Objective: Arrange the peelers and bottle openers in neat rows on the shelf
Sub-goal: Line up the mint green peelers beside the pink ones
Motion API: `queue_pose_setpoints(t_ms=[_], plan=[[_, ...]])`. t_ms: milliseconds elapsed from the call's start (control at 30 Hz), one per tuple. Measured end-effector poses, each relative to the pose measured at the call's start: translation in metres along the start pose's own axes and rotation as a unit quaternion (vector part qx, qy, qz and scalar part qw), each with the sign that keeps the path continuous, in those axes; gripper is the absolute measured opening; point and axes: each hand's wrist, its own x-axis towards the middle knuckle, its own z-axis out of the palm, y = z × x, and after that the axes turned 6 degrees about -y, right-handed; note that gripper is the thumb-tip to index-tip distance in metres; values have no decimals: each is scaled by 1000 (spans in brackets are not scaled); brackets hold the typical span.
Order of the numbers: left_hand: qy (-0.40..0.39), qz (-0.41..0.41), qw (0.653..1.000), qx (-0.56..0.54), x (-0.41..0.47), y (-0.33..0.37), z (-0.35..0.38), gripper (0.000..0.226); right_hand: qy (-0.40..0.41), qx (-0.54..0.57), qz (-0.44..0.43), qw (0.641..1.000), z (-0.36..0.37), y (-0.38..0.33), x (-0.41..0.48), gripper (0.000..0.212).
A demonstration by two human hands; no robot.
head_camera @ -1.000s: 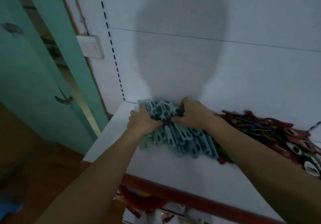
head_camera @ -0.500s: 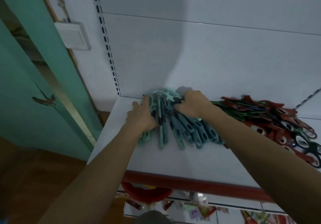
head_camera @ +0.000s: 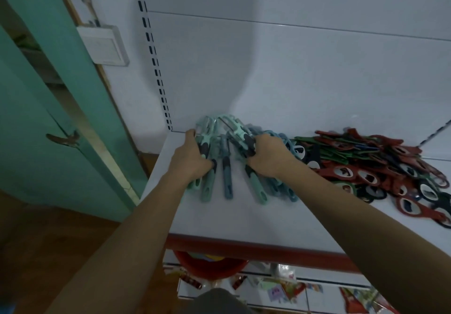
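Note:
A bunch of teal and blue peelers (head_camera: pixel 226 172) lies at the back left of the white shelf (head_camera: pixel 244 218), handles pointing toward me. My left hand (head_camera: pixel 189 157) grips the left side of the bunch, fingers curled round a few peelers. My right hand (head_camera: pixel 267 156) grips the right side, fingers curled over the dark-grip handles. One blue peeler lies alone between the two hands. To the right spreads a loose heap of red, green and black bottle openers (head_camera: pixel 371 167).
The shelf's red front edge (head_camera: pixel 244 246) runs below my arms. A slotted upright (head_camera: pixel 156 65) stands at the shelf's back left corner, with a teal door (head_camera: pixel 56 118) further left. A red bowl (head_camera: pixel 210 263) and packets sit on the lower shelf.
The two hands have drawn apart and split the peeler bunch into a left and a right group, leaving one blue peeler between them. The view has shifted closer.

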Motion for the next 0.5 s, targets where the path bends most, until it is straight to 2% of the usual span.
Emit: queue_pose_setpoints(t_ms=[133, 300, 400, 500], plan=[[34, 18, 999, -25, -4, -2, 9, 92, 23, -60, 21, 998, 15, -3, 0, 23], [13, 11, 996, 87, -2, 5, 9, 116, 27, -116, 24, 993, 18, -12, -5, 27], [-15, 3, 997, 73, -1, 7, 1, 111, -4, -50, 41, 998, 12, -13, -2, 31], [-12, -20, 998, -54, -2, -1, -8, 92, -19, 94, 47, 994, 7, -13, -3, 28]])
